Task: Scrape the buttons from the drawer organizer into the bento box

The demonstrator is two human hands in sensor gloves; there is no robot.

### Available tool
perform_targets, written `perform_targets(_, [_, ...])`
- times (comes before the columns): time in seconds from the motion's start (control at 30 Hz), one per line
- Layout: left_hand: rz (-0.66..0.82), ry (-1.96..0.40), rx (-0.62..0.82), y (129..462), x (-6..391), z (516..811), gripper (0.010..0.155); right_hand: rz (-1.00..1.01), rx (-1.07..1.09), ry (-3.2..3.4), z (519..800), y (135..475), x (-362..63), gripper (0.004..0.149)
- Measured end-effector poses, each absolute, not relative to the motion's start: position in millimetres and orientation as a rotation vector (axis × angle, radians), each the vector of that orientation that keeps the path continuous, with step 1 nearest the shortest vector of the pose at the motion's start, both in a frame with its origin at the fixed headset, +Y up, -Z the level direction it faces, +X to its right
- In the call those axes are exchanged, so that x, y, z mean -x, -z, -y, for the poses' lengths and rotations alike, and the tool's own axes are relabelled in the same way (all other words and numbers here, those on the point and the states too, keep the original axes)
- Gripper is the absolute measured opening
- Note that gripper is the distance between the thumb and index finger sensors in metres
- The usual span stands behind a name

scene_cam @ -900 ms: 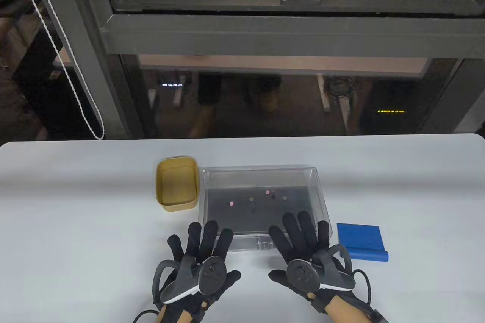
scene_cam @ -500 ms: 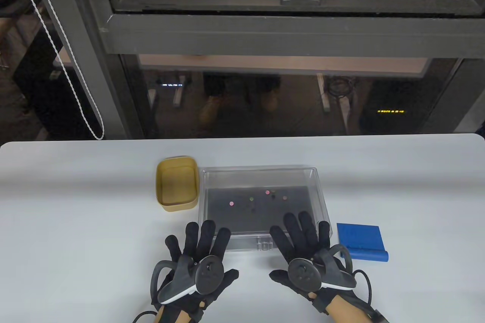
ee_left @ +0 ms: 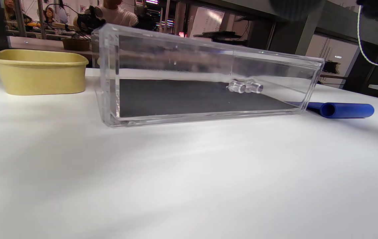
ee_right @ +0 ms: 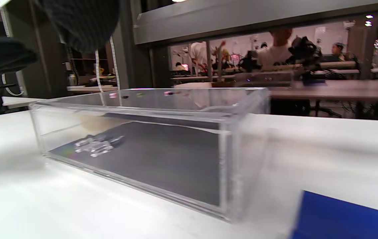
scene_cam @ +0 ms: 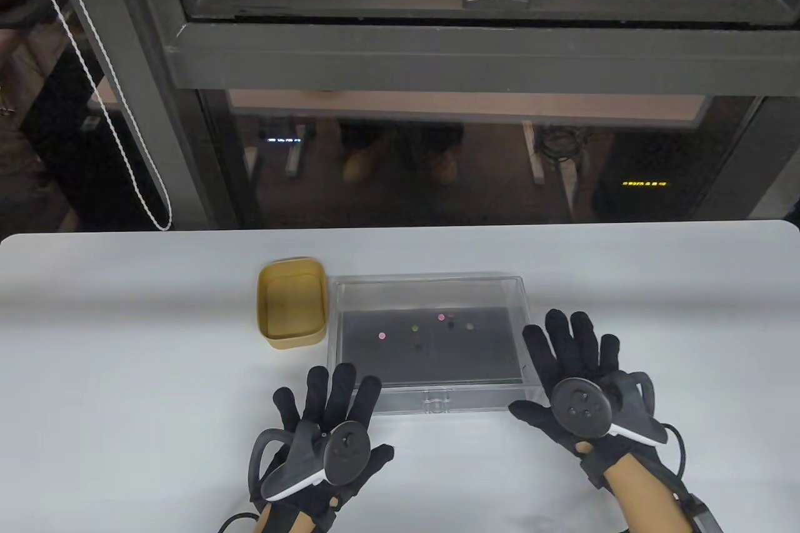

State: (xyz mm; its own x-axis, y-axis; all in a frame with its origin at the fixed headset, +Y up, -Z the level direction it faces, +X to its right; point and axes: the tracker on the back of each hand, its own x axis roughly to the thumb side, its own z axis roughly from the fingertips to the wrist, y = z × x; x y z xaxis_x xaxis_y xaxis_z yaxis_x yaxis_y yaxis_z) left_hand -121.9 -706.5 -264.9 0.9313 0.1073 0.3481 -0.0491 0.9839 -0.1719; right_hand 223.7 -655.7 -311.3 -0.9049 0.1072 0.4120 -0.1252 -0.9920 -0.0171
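A clear acrylic drawer organizer [scene_cam: 462, 400] lies mid-table with a black floor and several small coloured buttons [scene_cam: 441, 317] on it. It also shows in the left wrist view [ee_left: 209, 63] and the right wrist view [ee_right: 149, 113]. A tan, empty bento box [scene_cam: 294, 342] stands against its left side. My left hand [scene_cam: 328, 392] lies flat with fingers spread at the organizer's front left corner. My right hand [scene_cam: 572, 339] is spread flat just right of the organizer, covering a blue scraper. The scraper shows in the right wrist view [ee_right: 341, 215] and the left wrist view [ee_left: 341, 110]. Neither hand holds anything.
The white table [scene_cam: 125, 370] runs to a dark window frame [scene_cam: 437, 58] at the back. A white blind cord [scene_cam: 112, 120] hangs at the far left.
My right hand has moved right and forward, from the organizer's front right corner to over the blue scraper. My left hand has stayed put.
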Motion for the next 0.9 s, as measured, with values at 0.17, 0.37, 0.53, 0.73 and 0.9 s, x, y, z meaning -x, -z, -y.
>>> perform_targets(0.17, [0.357, -0.09, 0.148, 265.1, 123.7, 704.5, 0.087, -0.058, -0.556, -2.943, 662.8, 319.4, -261.4, 0.107])
perform_targets(0.37, [0.343, -0.08, 0.146, 265.8, 125.0, 704.5, 0.087, -0.241, -0.466, -2.897, 690.5, 327.2, -291.3, 0.112])
perform_targets(0.53, [0.342, -0.07, 0.157, 266.4, 124.0, 705.8, 0.087, -0.457, -0.398, -2.92, 722.0, 335.6, -299.2, 0.111])
perform_targets(0.73, [0.337, -0.068, 0.161, 266.6, 125.0, 705.8, 0.087, -0.633, -0.393, -2.952, 749.8, 344.9, -294.4, 0.106])
perform_targets(0.9, [0.334, -0.06, 0.177, 268.4, 125.3, 708.1, 0.088, -0.685, -0.421, -2.978, 761.5, 348.3, -286.7, 0.095])
